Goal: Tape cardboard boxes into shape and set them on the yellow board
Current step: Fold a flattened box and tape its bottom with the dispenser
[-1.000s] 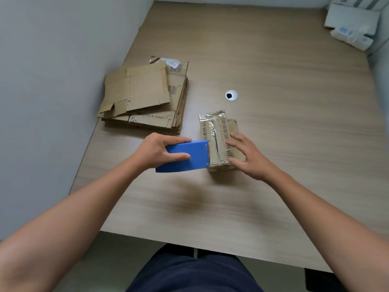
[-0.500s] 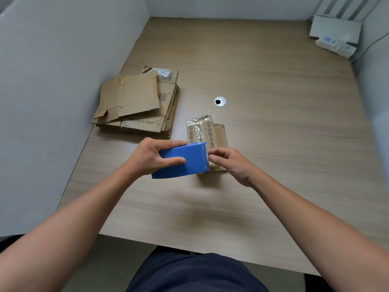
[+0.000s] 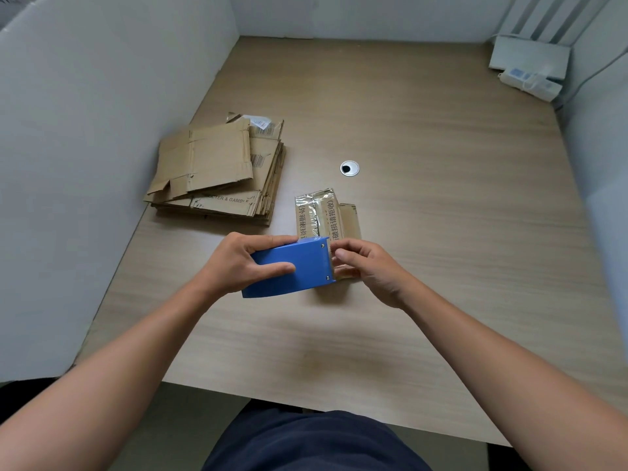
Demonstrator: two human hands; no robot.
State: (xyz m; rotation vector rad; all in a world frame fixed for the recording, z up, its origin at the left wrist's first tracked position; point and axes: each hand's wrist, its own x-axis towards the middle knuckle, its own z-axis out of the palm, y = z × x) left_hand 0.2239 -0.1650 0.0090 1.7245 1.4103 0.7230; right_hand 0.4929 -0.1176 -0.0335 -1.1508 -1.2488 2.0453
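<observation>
Right hand (image 3: pixel 370 270) has left the box top and curled in against the toothed front edge of the blue tape dispenser (image 3: pixel 292 271), thumb and fingertips pinching the tape (image 3: pixel 343 270) there. Left hand (image 3: pixel 238 263) grips the dispenser's body. The cardboard box (image 3: pixel 326 215) sits just beyond both hands, its glossy tape printed with Chinese characters. Beyond the left hand, a stack of flattened cartons (image 3: pixel 217 171) reads "& GAMBLE". A partition wall (image 3: pixel 85 164) runs along the left; the tabletop (image 3: pixel 458 239) runs wide to the right.
</observation>
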